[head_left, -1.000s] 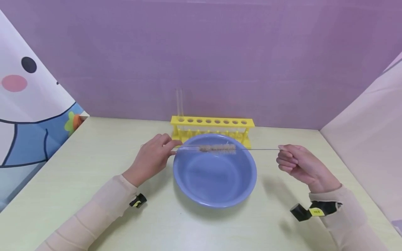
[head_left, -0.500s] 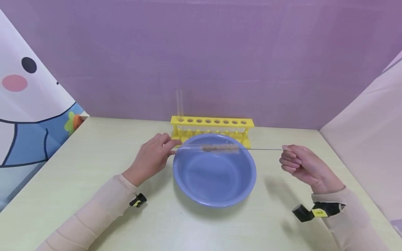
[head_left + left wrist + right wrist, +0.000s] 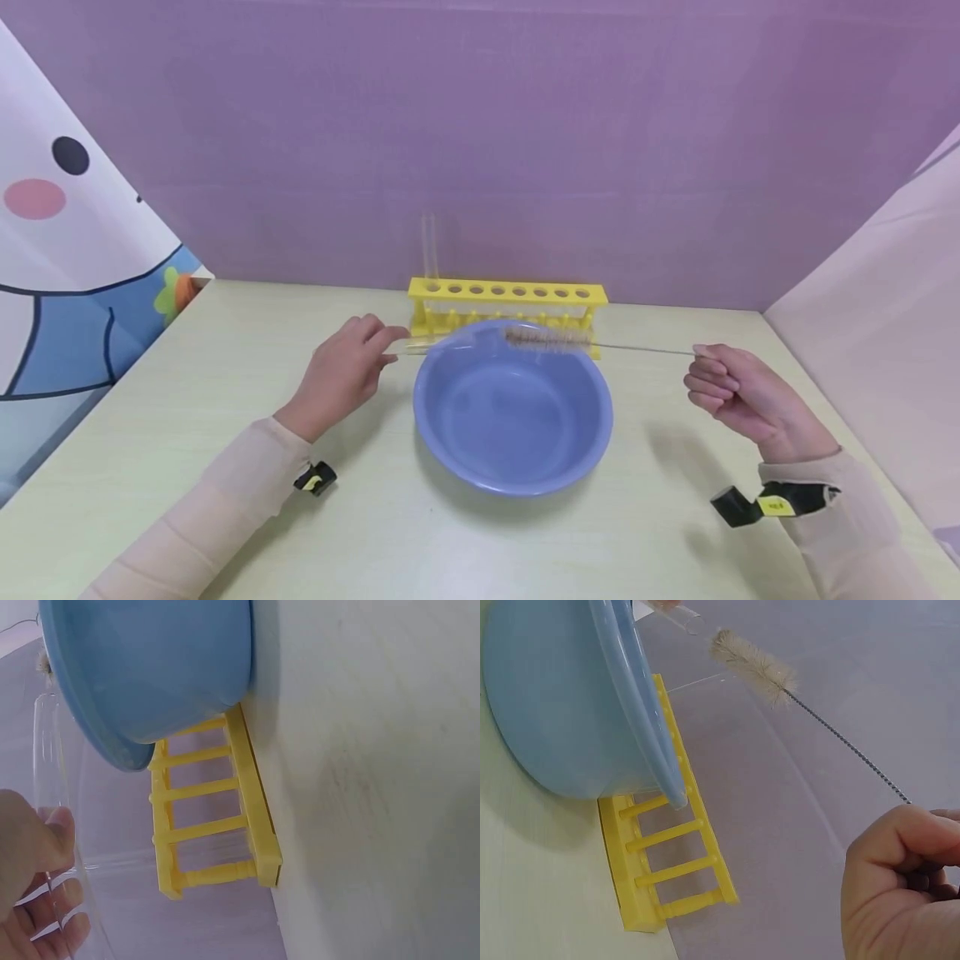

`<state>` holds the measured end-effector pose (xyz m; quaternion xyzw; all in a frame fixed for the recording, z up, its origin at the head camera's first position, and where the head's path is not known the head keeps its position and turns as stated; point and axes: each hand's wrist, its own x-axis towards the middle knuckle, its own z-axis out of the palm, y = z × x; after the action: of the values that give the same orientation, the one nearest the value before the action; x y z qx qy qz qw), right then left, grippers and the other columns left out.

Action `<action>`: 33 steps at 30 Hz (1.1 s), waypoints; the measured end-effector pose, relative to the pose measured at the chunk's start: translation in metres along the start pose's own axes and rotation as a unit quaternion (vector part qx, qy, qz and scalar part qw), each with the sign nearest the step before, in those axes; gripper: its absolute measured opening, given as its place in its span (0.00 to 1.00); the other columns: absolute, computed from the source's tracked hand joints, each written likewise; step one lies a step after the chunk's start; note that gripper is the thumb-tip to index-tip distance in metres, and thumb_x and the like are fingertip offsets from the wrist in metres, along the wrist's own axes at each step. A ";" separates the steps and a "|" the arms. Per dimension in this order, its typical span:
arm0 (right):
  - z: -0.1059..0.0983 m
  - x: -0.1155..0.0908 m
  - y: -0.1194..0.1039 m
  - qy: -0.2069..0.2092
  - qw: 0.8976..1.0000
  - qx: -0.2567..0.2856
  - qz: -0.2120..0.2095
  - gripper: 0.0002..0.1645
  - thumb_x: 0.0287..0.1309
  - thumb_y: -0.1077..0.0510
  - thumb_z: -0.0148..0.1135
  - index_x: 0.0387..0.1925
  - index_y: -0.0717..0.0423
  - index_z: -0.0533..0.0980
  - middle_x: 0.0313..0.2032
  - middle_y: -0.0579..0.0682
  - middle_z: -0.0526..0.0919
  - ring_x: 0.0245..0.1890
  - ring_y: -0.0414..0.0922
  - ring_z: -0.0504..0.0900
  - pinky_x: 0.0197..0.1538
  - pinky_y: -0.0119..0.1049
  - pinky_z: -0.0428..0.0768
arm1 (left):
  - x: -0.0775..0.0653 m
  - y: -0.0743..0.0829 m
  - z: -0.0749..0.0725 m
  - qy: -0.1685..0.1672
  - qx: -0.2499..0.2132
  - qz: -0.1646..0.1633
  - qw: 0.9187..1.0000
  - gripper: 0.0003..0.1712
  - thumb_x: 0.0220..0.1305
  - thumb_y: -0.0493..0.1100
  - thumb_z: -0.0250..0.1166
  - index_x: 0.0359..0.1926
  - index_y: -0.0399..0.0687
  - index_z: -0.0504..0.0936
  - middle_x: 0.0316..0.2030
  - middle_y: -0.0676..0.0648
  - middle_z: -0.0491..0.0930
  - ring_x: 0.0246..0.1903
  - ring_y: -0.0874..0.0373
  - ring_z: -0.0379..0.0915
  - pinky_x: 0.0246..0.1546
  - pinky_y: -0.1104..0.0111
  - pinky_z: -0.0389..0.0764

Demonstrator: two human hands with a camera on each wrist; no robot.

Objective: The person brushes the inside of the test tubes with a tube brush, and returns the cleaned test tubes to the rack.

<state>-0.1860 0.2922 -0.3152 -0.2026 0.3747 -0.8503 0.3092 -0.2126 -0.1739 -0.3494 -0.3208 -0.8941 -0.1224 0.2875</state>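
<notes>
My left hand point(image 3: 341, 375) pinches a clear glass test tube point(image 3: 49, 750) between thumb and fingers, its mouth pointing right over the back rim of the blue basin point(image 3: 510, 417). My right hand point(image 3: 738, 400) grips the twisted wire handle of a test tube brush point(image 3: 549, 337). Its pale bristles point(image 3: 751, 664) are outside the tube, a short gap from the mouth in the right wrist view. Tube and brush lie roughly in line above the basin's far side.
Behind the basin stands a yellow test tube rack point(image 3: 508, 292), partly hidden by it. Another clear test tube point(image 3: 429, 246) stands upright in the rack's leftmost hole. A purple backdrop point(image 3: 480, 150) rises at the back of the pale table point(image 3: 270, 350).
The brush has come out of the test tube. My right hand has moved right with the brush; my left hand has shifted left with the tube.
</notes>
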 end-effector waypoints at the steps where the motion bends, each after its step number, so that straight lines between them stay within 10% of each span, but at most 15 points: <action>1: 0.000 0.000 0.000 0.000 1.000 -0.003 -0.002 0.27 0.73 0.63 0.20 0.17 0.58 0.58 0.15 0.46 0.43 0.16 0.39 0.41 0.22 0.27 0.43 | 0.000 0.000 0.000 0.000 0.000 0.000 1.000 0.22 0.53 0.30 0.68 0.49 0.48 0.77 0.30 0.49 0.70 0.31 0.53 0.67 0.24 0.67 0.73; 33: 0.003 0.008 0.008 0.016 0.995 -0.101 -0.012 0.27 0.72 0.65 0.21 0.17 0.55 0.58 0.16 0.48 0.44 0.15 0.41 0.41 0.23 0.29 0.43 | 0.006 0.015 0.000 -0.014 -0.013 0.020 1.000 0.20 0.54 0.30 0.67 0.49 0.46 0.79 0.33 0.48 0.74 0.32 0.54 0.68 0.25 0.68 0.74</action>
<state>-0.1873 0.2806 -0.3182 -0.2240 0.4607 -0.8150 0.2708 -0.2065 -0.1590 -0.3452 -0.3441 -0.8897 -0.1242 0.2732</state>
